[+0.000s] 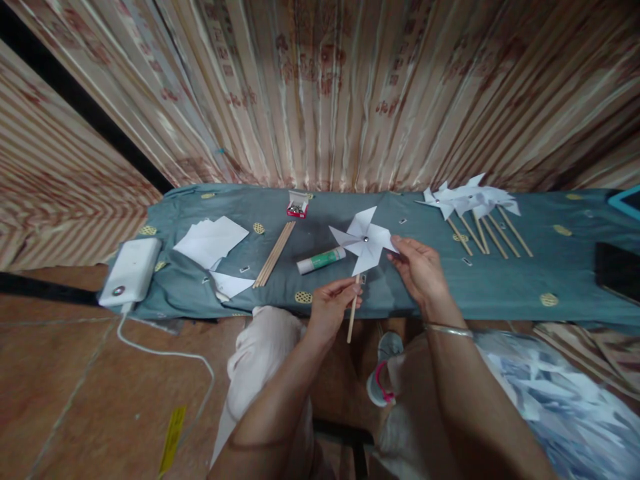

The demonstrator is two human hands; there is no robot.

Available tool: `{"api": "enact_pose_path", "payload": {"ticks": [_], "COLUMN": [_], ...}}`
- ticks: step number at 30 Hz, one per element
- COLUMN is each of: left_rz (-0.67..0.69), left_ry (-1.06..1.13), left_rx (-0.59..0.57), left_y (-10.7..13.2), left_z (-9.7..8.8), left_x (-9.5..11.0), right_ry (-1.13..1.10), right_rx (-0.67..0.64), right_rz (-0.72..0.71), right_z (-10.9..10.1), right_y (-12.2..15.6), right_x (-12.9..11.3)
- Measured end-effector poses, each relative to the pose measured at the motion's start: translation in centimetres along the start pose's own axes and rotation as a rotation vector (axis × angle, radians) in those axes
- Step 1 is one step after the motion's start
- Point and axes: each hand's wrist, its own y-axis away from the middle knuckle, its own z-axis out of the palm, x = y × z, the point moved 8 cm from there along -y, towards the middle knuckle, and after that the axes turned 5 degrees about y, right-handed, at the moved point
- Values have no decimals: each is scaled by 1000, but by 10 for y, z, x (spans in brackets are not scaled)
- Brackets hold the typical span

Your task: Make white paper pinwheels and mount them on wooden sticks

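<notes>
A white paper pinwheel (364, 243) with a metal pin at its centre is held up over the near part of the table. My left hand (334, 303) is closed round its wooden stick, which slants down past the table edge. At the right, my right hand (417, 267) pinches the tip of one paper blade between thumb and fingers. Just left of the pinwheel lies a glue stick (321, 260) with a green label. Several bare wooden sticks (274, 256) lie side by side further left, below a small red and white box (298, 205) of metal pins.
White paper sheets (213, 243) lie at the left, with a folded piece below them. A white power bank (131, 272) with a cable sits at the left end. Several finished pinwheels (473, 200) lie at the right, near a dark phone-like object (619, 268). A curtain (320, 93) hangs behind.
</notes>
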Motion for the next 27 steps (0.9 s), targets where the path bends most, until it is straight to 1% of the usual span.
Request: {"api": "enact_pose_path", "payload": {"ticks": [4, 12, 27], "left_rz": [21, 59, 83], "left_ry": [10, -6, 8], "left_rx": [12, 36, 66], "left_y": [-1, -2, -5], "left_z": [0, -3, -4], "left_x": [3, 5, 7], "right_ry": [-45, -51, 17], "right_rx": [-9, -47, -142], "right_rz": [6, 40, 41], "right_z": [4, 11, 22], "right_y": [2, 11, 27], "right_x": [0, 2, 6]}}
